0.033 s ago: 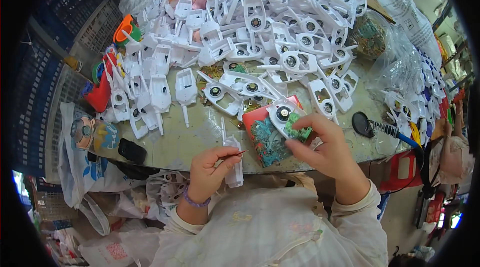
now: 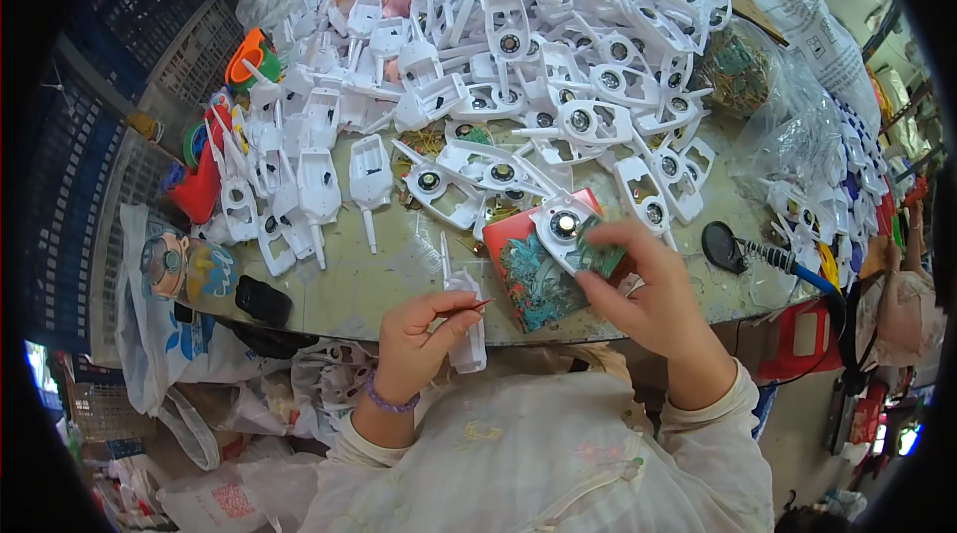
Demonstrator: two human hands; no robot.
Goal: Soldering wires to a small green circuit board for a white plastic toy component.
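My left hand (image 2: 424,336) is closed in a pinch on a thin dark red wire (image 2: 480,305). Just beyond those fingers lies a slim white plastic casing (image 2: 467,346) at the table's near edge. A small green circuit board (image 2: 598,258) sits between the thumb and fingers of my right hand (image 2: 653,294), which partly hide it. Under and beside the board is an open white casing (image 2: 546,220) with a round black-rimmed speaker (image 2: 564,224). That casing rests on a red box (image 2: 590,200) whose top bears a tangle of teal bits (image 2: 533,282).
White casings (image 2: 498,34) are heaped over the table's far side, several with round speakers. A blue-handled tool with a coil (image 2: 797,269) lies at right by a black disc (image 2: 723,247). A black phone-like object (image 2: 263,302) and an orange-lidded jar (image 2: 164,262) stand left.
The green board in my right hand has tilted and looks darker, and the right fingers have shifted slightly. My left hand looks almost unmoved.
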